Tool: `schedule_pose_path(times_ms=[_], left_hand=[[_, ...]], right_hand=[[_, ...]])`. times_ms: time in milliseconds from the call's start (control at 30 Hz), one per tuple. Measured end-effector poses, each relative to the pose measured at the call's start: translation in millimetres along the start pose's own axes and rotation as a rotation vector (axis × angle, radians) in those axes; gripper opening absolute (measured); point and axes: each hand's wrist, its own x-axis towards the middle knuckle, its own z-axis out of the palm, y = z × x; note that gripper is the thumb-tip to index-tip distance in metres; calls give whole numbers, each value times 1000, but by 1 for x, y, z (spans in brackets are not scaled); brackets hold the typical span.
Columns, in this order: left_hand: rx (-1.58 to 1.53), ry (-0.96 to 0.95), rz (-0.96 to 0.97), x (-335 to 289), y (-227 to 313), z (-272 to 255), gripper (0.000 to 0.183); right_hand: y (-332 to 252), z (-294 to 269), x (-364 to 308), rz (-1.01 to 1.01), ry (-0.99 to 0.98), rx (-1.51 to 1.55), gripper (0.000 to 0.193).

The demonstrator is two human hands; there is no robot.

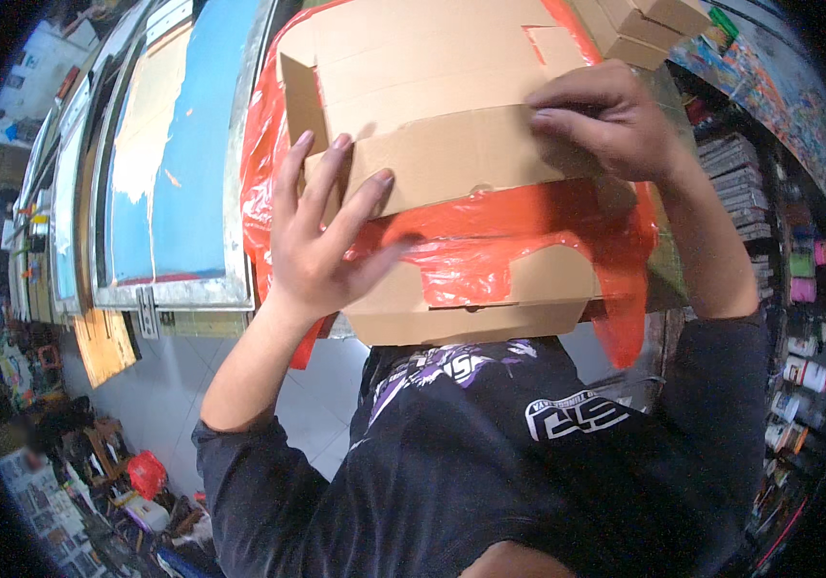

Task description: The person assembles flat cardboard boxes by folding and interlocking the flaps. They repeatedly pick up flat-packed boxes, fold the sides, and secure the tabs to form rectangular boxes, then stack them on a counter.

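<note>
A brown cardboard box, partly folded, lies in front of me with its left side flap standing up. My left hand has its fingers spread over the near left corner, fingertips on the near flap. At the right end of that flap, my right hand is closed, thumb and forefinger pinched at the cardboard's edge. Its other fingers are curled out of sight. Nearer my body lies another cut cardboard piece. Red plastic sheeting spreads under the cardboard.
To the left lies a framed blue screen with pale smears. More folded cardboard sits at the far right. Beyond my right arm are shelves of jars and stacked items. Tiled floor shows below the table's left part.
</note>
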Motion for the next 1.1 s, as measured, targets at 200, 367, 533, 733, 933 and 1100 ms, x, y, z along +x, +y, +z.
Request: schedule_pose_path(times_ms=[200, 367, 533, 733, 933, 1100], left_hand=[[-110, 51, -73, -10, -18, 24, 53], [-92, -40, -135, -2, -10, 29, 63], [-115, -101, -126, 0, -10, 34, 66], [-174, -109, -108, -10, -15, 31, 67], [-165, -25, -57, -25, -21, 37, 68], [-174, -13, -64, -29, -16, 33, 67]], right_hand=[[28, -29, -54, 173, 218, -136, 25], [42, -39, -117, 226, 129, -215, 40], [61, -31, -124, -3, 206, -282, 35], [63, -36, -117, -4, 394, 44, 21], [63, -31, -94, 338, 612, 371, 13], [19, -25, -59, 259, 241, 12, 14]])
